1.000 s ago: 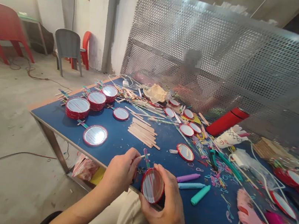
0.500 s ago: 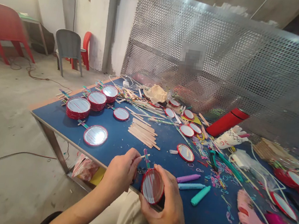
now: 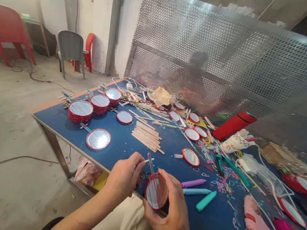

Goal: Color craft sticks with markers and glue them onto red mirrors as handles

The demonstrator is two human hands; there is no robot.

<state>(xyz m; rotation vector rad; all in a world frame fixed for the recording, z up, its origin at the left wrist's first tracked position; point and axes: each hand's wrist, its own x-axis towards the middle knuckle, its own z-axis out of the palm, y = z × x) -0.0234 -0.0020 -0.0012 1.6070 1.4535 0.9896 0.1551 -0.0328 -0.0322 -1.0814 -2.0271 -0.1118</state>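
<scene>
Red edges the small disc point(image 3: 156, 193), which is held over the lap at the near edge of the table, its lined face tilted up towards the wearer. Directions here run from that disc, with 12 pointing straight away from the body. A purple-topped handle point(image 3: 151, 166) leaves its rim towards 11.

The right hand point(image 3: 171, 206) wraps the disc from 3 to 6, fingers curved only as wide as the rim, thumb at the lower edge. At 10, the left hand point(image 3: 124, 172) has its fingertips pinched together on a short pale stick point(image 3: 147, 160), which crosses the handle near its tip; whether the two touch, I cannot tell.

The step in hand looks to be lining this stick up across the handle. Moving it further would probably call for a steady right hold and a light, level pinch, so that it sits square.

Bare wooden sticks point(image 3: 147, 136) lie at 11 on the blue table point(image 3: 121, 146). At 10 rests another disc with a crosspiece on its handle point(image 3: 98, 139), stacks of similar discs point(image 3: 80, 108) behind it. Near 3 are three pens point(image 3: 196, 191), with loose rubber bands point(image 3: 225, 184) beyond. A red bottle point(image 3: 234, 125) leans between 1 and 2.
</scene>
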